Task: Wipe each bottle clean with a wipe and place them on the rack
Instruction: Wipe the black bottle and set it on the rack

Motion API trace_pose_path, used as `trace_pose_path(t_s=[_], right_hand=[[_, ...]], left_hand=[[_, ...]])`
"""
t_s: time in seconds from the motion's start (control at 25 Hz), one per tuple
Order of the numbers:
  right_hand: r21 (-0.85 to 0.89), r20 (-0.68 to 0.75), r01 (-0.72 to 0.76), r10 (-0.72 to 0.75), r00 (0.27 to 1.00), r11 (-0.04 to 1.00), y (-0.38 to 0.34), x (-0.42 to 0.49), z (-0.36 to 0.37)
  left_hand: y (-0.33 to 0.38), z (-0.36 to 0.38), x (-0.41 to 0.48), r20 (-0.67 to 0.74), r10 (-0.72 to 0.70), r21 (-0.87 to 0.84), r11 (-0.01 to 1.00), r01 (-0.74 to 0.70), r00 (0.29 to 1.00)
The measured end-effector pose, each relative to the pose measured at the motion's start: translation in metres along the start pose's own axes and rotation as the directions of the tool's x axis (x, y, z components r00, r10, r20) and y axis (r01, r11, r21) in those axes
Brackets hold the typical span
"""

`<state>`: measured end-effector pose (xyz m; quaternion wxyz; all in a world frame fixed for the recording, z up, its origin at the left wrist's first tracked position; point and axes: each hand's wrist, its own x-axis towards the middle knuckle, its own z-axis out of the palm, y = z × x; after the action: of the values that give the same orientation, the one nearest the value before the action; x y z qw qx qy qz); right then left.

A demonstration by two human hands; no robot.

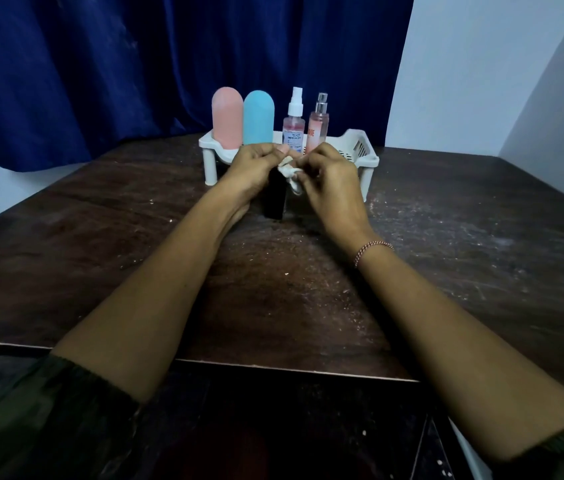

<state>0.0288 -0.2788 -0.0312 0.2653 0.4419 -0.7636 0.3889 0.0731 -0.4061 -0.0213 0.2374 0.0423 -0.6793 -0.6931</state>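
Five bottles in all, one wipe, one rack. Four bottles stand upright in a row on the white slotted plastic rack (360, 150): a matte pink bottle (227, 117) with a domed top, a blue bottle (258, 117) of the same shape touching it, a clear spray bottle (293, 124) with a white pump, and a slim pink spray bottle (317, 124) with a silver cap.

The fifth, a dark, straight-sided black bottle (274, 195), is just in front of the rack. The left hand (253, 171) grips it, fingers (266, 150) curled round its upper part. The right hand (329, 181) pinches the crumpled white wipe (289, 173) in bent fingers, pressing it against the bottle's top. A braided bracelet (372, 249) circles that wrist.

Below is a dark, scuffed wooden desk (447, 220), flecked with pale specks, and behind hangs a deep blue curtain (135, 64).
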Motion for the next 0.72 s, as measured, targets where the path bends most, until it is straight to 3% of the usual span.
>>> trace_pose_path(t_s=[0.12,0.28,0.4,0.56,0.72], right_hand=[[0.020,0.008,-0.035,0.035,0.999,0.999,0.0034,0.0003,-0.0013],[0.004,0.011,0.041,-0.042,0.999,0.999,0.0001,-0.0032,-0.0017],[-0.025,0.004,-0.032,0.032,0.999,0.999,0.0026,-0.0009,0.0008],[0.145,0.031,-0.235,0.233,0.972,0.961,0.0050,0.0013,0.0029],[0.251,0.020,-0.220,0.222,0.975,0.943,-0.0030,-0.0015,0.0072]], left_hand=[[0.0005,-0.0009,0.0011,0.017,-0.003,0.034,0.999,0.002,1.000],[-0.0005,0.0034,0.0004,0.041,0.023,0.044,0.999,-0.024,0.999],[0.0000,0.0027,0.0004,0.047,0.014,0.027,1.000,-0.015,0.999],[-0.0017,0.0007,0.0010,0.034,0.002,-0.009,1.000,-0.001,0.999],[-0.0043,0.0041,0.0003,0.024,0.033,-0.079,0.996,-0.031,0.999]])
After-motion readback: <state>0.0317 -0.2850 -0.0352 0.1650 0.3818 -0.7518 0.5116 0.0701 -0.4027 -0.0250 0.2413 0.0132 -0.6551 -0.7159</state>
